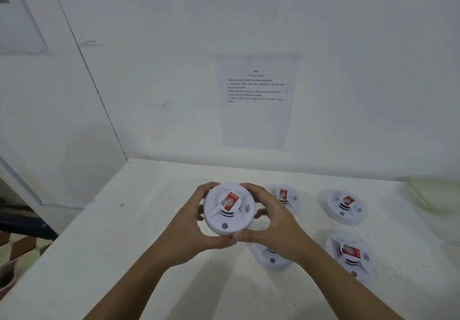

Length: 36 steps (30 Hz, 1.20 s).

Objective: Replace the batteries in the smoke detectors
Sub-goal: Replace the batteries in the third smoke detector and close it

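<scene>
Hands, left (191, 222) and right (271, 220), are clamping opposite rims of detector (229, 209), likely bracing to twist it open.

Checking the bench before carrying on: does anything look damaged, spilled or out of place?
Nothing stands out. Both hands hold one smoke detector; four other detectors sit intact on the white table.

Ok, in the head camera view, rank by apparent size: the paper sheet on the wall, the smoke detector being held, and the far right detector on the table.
1. Paper sheet, clearly largest.
2. Held smoke detector.
3. Far right detector.
The two detectors seem the same model; the held one may look bigger only because it is nearer the camera.
</scene>
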Each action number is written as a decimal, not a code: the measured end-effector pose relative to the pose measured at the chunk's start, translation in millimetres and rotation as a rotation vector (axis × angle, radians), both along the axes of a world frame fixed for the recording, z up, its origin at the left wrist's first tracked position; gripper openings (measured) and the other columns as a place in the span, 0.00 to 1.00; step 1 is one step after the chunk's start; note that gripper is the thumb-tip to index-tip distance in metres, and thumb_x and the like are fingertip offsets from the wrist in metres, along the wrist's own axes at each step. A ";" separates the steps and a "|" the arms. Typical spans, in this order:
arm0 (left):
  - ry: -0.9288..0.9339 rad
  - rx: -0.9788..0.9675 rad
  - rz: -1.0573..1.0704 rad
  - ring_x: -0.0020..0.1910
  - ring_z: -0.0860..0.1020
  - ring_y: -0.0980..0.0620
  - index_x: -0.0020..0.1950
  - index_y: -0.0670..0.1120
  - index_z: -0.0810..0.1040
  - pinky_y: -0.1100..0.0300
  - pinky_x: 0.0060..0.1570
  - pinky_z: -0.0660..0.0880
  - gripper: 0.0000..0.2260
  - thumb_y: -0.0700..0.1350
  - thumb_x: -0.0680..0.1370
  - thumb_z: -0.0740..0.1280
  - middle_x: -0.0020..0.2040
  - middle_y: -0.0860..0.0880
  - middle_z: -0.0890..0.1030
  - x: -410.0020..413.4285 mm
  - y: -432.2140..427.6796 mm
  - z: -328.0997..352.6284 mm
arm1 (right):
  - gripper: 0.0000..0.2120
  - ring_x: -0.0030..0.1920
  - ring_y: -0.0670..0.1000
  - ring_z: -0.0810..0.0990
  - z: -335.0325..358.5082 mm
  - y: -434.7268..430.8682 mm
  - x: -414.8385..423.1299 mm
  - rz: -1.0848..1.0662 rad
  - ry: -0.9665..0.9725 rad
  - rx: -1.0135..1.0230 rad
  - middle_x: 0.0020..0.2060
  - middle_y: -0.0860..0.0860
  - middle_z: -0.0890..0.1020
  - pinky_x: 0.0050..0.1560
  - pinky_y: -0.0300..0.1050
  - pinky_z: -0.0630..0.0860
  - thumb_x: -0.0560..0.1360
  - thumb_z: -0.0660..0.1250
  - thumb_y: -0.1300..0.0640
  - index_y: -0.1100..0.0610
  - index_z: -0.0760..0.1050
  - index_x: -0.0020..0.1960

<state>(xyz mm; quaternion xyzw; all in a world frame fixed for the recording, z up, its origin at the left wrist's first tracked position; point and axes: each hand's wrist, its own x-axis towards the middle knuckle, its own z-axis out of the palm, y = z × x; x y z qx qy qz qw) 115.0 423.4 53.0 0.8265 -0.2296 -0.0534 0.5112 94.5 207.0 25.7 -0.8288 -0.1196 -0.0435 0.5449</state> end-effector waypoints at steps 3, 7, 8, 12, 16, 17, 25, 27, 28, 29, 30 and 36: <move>-0.008 0.002 0.007 0.64 0.78 0.51 0.71 0.54 0.70 0.47 0.60 0.79 0.39 0.46 0.65 0.84 0.66 0.58 0.78 2.4 1.1 -2.9 | 0.40 0.66 0.44 0.74 -3.0 2.0 1.3 0.012 0.010 0.005 0.65 0.37 0.76 0.57 0.39 0.75 0.66 0.82 0.50 0.43 0.66 0.72; -0.016 0.018 0.009 0.64 0.78 0.51 0.71 0.54 0.70 0.45 0.59 0.79 0.39 0.46 0.65 0.84 0.67 0.57 0.78 7.7 5.0 -5.8 | 0.41 0.66 0.42 0.73 -4.6 2.6 3.5 0.010 0.016 -0.010 0.65 0.36 0.76 0.57 0.37 0.74 0.65 0.82 0.49 0.42 0.66 0.72; -0.017 0.024 0.010 0.63 0.78 0.51 0.71 0.54 0.70 0.46 0.58 0.79 0.39 0.46 0.65 0.84 0.67 0.57 0.78 8.7 6.0 -6.8 | 0.41 0.65 0.41 0.73 -4.7 2.7 4.1 0.006 0.018 -0.016 0.65 0.35 0.76 0.57 0.37 0.74 0.64 0.83 0.48 0.42 0.67 0.71; -0.005 0.029 0.022 0.62 0.78 0.53 0.69 0.54 0.70 0.57 0.55 0.81 0.39 0.46 0.63 0.85 0.64 0.59 0.78 11.6 8.0 -11.9 | 0.40 0.64 0.41 0.73 -6.3 5.1 6.1 -0.013 -0.001 -0.063 0.64 0.34 0.75 0.56 0.37 0.73 0.62 0.83 0.45 0.37 0.68 0.69; 0.005 -0.001 0.011 0.63 0.79 0.53 0.68 0.52 0.70 0.63 0.53 0.80 0.38 0.41 0.63 0.85 0.62 0.57 0.80 13.5 7.7 -16.2 | 0.39 0.63 0.39 0.74 -7.1 7.8 6.9 -0.025 0.005 -0.053 0.62 0.32 0.76 0.56 0.35 0.73 0.62 0.83 0.45 0.36 0.68 0.67; 0.002 -0.012 0.007 0.63 0.79 0.52 0.68 0.51 0.70 0.61 0.55 0.80 0.38 0.40 0.64 0.85 0.62 0.57 0.80 13.4 7.4 -16.3 | 0.39 0.63 0.40 0.73 -7.0 7.5 6.6 -0.019 0.007 -0.045 0.63 0.32 0.76 0.57 0.36 0.74 0.62 0.83 0.46 0.37 0.68 0.68; -0.031 -0.012 0.008 0.66 0.76 0.53 0.72 0.54 0.70 0.47 0.60 0.79 0.40 0.46 0.64 0.85 0.67 0.57 0.77 12.4 5.7 -11.7 | 0.40 0.65 0.42 0.74 -4.1 2.7 6.0 -0.001 -0.008 -0.001 0.64 0.35 0.77 0.58 0.38 0.77 0.64 0.82 0.46 0.38 0.67 0.71; -0.040 -0.004 0.014 0.65 0.77 0.53 0.72 0.55 0.70 0.48 0.60 0.78 0.41 0.45 0.63 0.85 0.67 0.58 0.77 12.4 5.5 -10.4 | 0.39 0.66 0.44 0.75 -2.8 0.4 6.0 0.022 -0.010 0.017 0.65 0.37 0.77 0.59 0.41 0.78 0.65 0.82 0.48 0.41 0.67 0.72; -0.041 -0.001 0.017 0.65 0.77 0.53 0.71 0.55 0.70 0.48 0.60 0.78 0.41 0.45 0.63 0.85 0.67 0.58 0.77 12.9 5.5 -10.1 | 0.39 0.66 0.45 0.75 -2.3 -0.3 6.2 0.029 -0.009 0.025 0.66 0.38 0.77 0.59 0.43 0.78 0.66 0.81 0.48 0.42 0.67 0.72; -0.039 0.001 0.019 0.65 0.77 0.53 0.71 0.56 0.71 0.47 0.60 0.78 0.41 0.45 0.63 0.85 0.67 0.58 0.77 13.2 5.8 -9.8 | 0.39 0.66 0.46 0.75 -1.8 -1.0 6.3 0.033 -0.006 0.035 0.66 0.39 0.77 0.59 0.44 0.78 0.66 0.81 0.48 0.42 0.67 0.73; -0.037 0.001 0.021 0.65 0.77 0.53 0.71 0.56 0.71 0.47 0.60 0.78 0.41 0.45 0.62 0.85 0.67 0.58 0.77 13.7 6.2 -9.7 | 0.38 0.66 0.46 0.75 -1.8 -1.7 6.7 0.034 -0.004 0.043 0.66 0.39 0.77 0.59 0.46 0.78 0.67 0.80 0.47 0.43 0.68 0.73; -0.030 0.012 0.002 0.66 0.77 0.49 0.73 0.55 0.70 0.44 0.61 0.77 0.43 0.47 0.62 0.86 0.68 0.57 0.77 14.9 11.0 -7.3 | 0.32 0.64 0.48 0.77 -3.4 -6.2 8.4 0.041 -0.022 0.035 0.64 0.39 0.78 0.58 0.50 0.79 0.71 0.78 0.53 0.45 0.70 0.71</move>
